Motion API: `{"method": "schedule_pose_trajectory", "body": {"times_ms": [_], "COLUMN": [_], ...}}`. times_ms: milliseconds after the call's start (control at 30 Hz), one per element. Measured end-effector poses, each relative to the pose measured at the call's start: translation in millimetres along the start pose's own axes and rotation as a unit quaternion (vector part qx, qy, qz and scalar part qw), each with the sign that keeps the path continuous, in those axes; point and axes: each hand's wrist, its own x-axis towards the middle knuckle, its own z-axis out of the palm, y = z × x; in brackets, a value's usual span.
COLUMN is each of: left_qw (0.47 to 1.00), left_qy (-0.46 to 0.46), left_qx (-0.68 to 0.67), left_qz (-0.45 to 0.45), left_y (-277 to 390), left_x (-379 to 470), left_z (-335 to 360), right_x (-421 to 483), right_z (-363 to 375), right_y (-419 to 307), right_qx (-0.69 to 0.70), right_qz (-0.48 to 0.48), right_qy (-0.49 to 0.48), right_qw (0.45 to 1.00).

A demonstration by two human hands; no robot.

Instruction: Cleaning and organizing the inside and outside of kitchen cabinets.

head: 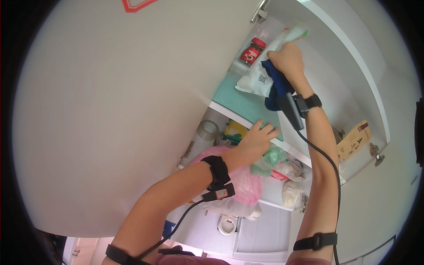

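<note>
Inside the upper shelf of a white cabinet, my right hand is closed around a dark blue cloth, against a white plastic package with green and red print. The fingertips are partly hidden, so whether they also grip the package is unclear. My left hand has its fingers spread at the shelf's front edge, over a green mat. A red-lidded Nescafé coffee jar stands left of the package. Below my left hand lie a green plastic bag and a pink plastic bag.
A large cabinet door fills the left side. Rolls of clear tape and a yellow packet lie on the lower shelf, with a white bag further right. A tan paper packet leans at the right, near a metal hinge.
</note>
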Motion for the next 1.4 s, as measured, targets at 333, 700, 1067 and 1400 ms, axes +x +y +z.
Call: {"method": "schedule_pose_trajectory", "body": {"times_ms": [333, 700, 1067, 1400], "left_qw": [1.0, 0.999, 0.999, 0.987], "left_qy": [0.005, 0.04, 0.006, 0.029], "left_qx": [-0.008, -0.012, 0.042, -0.155], "left_qz": [0.004, 0.011, 0.018, 0.04], "left_y": [-1, 1, 4, 50], "left_x": [0, 1, 5, 2], "left_z": [-6, -2, -5, -12], "right_x": [27, -15, -44, -293], "right_z": [52, 74, -39, -90], "right_y": [1, 15, 75, 125], "right_qx": [0.248, 0.332, 0.346, 0.135], "right_qz": [0.01, -0.028, 0.117, 0.087], "right_qy": [-0.222, -0.282, -0.297, -0.448], "right_qw": [0.943, 0.9, 0.882, 0.879]}}
